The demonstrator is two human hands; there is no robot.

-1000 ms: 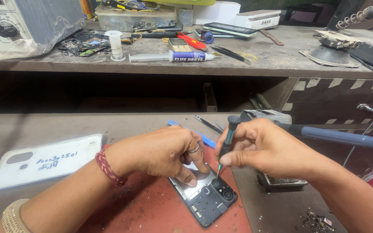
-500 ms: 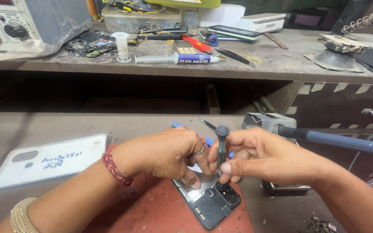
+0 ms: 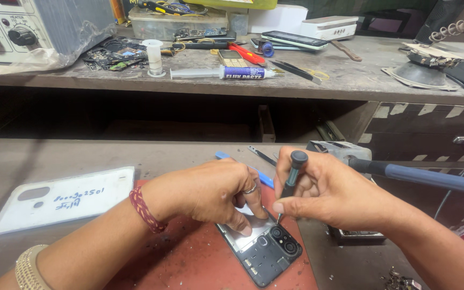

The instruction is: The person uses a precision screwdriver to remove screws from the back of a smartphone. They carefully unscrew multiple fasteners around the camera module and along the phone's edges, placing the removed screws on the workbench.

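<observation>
- Opened smartphone (image 3: 261, 248) is lying back-up on the red mat (image 3: 189, 263) on the table (image 3: 81, 156).
- Right hand (image 3: 331, 190) fingers are clamping a precision screwdriver (image 3: 291, 180), tip touching the phone.
- Left hand (image 3: 210, 190) fingers are pressing together on the phone.
- White back cover (image 3: 63, 198) is lying well apart, leftward.

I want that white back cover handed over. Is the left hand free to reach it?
Probably not right now: the left hand is pressing down the opened phone. The white back cover lies unobstructed beside that forearm.
</observation>
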